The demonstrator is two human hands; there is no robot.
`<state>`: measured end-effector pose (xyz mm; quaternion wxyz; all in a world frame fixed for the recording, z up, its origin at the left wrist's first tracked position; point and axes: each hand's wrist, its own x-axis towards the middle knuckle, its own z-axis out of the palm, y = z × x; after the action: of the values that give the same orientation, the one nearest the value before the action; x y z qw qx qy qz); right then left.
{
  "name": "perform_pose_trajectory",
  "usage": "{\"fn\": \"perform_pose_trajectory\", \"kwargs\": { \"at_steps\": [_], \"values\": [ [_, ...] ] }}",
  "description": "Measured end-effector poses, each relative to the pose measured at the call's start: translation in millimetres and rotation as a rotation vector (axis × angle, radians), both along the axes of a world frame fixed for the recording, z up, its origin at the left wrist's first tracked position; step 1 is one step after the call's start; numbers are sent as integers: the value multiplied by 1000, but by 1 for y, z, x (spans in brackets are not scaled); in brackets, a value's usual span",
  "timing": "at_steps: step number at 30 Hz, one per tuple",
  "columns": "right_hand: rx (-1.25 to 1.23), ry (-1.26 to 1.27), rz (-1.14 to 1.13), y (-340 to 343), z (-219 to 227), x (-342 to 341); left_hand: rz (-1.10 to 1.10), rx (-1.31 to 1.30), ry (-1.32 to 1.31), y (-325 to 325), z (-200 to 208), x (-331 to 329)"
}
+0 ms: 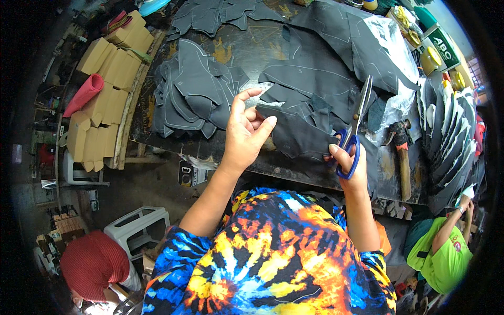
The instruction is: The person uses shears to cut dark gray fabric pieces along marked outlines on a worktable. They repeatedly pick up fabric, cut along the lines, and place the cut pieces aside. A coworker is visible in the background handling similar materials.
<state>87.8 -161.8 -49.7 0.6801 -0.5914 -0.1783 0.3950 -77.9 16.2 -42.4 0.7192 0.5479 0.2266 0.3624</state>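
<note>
My right hand (pixel 353 170) grips scissors (pixel 353 137) by their blue handles. The metal blades point away from me and lie close together, over dark sheet material. My left hand (pixel 244 131) is raised beside the near left corner of a black sheet (pixel 296 131). Its thumb and index finger are spread apart; I cannot tell whether the other fingertips touch the sheet. Pale outlines are drawn on the larger black sheets (pixel 315 71) beyond. Left of them lies a pile of cut black pieces (pixel 191 94) with curved edges.
A wooden-handled hammer (pixel 403 163) lies right of the scissors, near crumpled clear plastic (pixel 396 113). More cut pieces (pixel 210 16) lie at the table's far side. Stacked black sheets (pixel 446 142) stand at right. Cardboard boxes (pixel 107 100) line the left. Two people sit nearby; a grey stool (pixel 137 226) stands left.
</note>
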Motion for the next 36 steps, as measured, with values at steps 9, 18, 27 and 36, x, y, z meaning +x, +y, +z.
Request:
{"fn": "perform_pose_trajectory", "kwargs": {
  "at_steps": [9, 18, 27, 36],
  "values": [
    [0, -83, 78, -24, 9, 8, 667, 853, 540, 144, 59, -54],
    [-2, -239, -133, -41, -19, 26, 642, 1090, 590, 89, 29, -32],
    [-46, -314, -50, -39, -21, 23, -218, 831, 684, 10, -14, 13],
    [140, -269, 12, -36, 4, 25, -89, 88, -193, 1, 20, 35]
  ]
}}
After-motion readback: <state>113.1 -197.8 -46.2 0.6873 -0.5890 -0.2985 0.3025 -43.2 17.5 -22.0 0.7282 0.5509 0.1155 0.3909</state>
